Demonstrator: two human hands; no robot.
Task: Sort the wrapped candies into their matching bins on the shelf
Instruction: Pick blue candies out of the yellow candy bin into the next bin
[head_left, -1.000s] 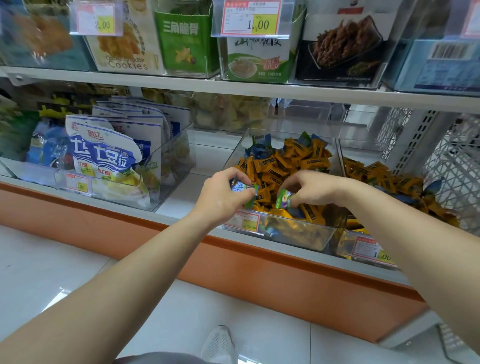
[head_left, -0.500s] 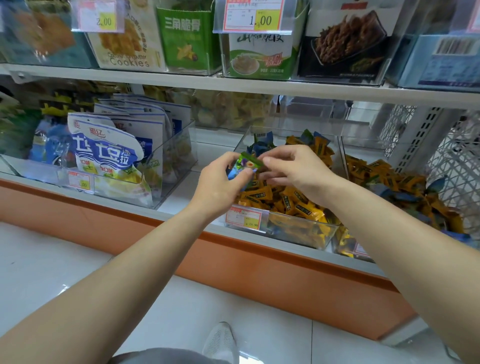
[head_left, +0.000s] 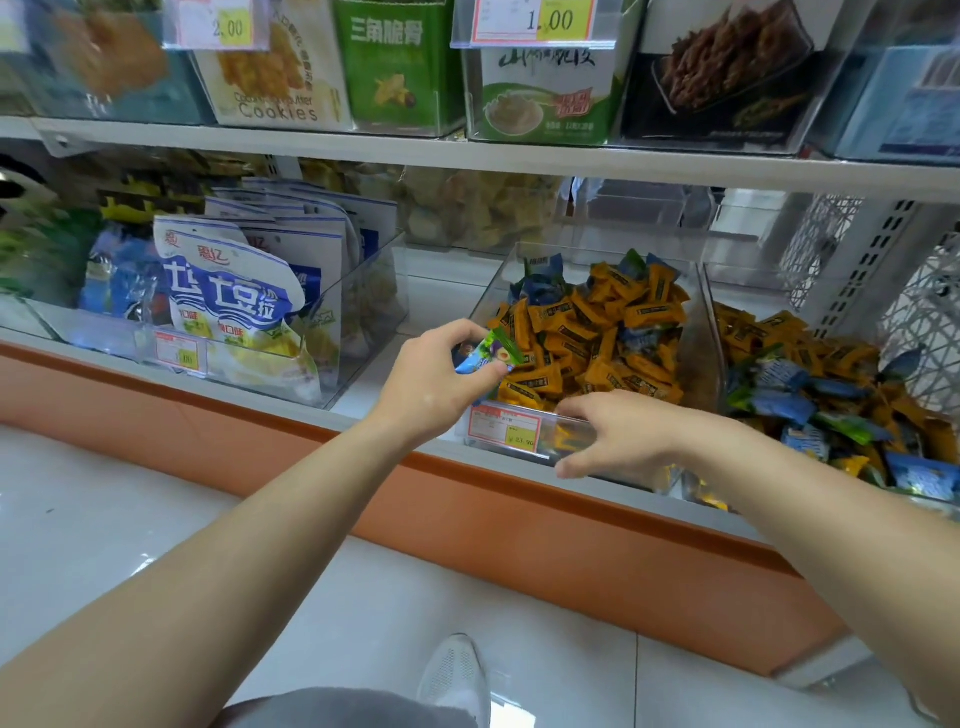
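A clear plastic bin (head_left: 701, 332) on the lower shelf holds a heap of orange wrapped candies (head_left: 597, 332) with a few blue and green ones among them. My left hand (head_left: 441, 379) hovers at the bin's front left corner, shut on a green and a blue wrapped candy (head_left: 493, 351). My right hand (head_left: 618, 436) is lower, in front of the bin's front wall, with fingers spread and nothing in it. A second bin (head_left: 696, 488) to the right holds mixed orange, blue and green candies (head_left: 810, 395).
White and blue snack bags (head_left: 228, 296) stand in a clear bin at the left. A price tag (head_left: 501, 426) sits on the candy bin's front. The upper shelf (head_left: 467, 156) carries boxed snacks. An orange kick-board (head_left: 545, 530) runs below; my shoe (head_left: 457, 675) rests on white floor tiles.
My right hand has let go of the green candy and dropped down to the bin's front wall. My left hand keeps the candies and has drawn slightly back toward the bin's front.
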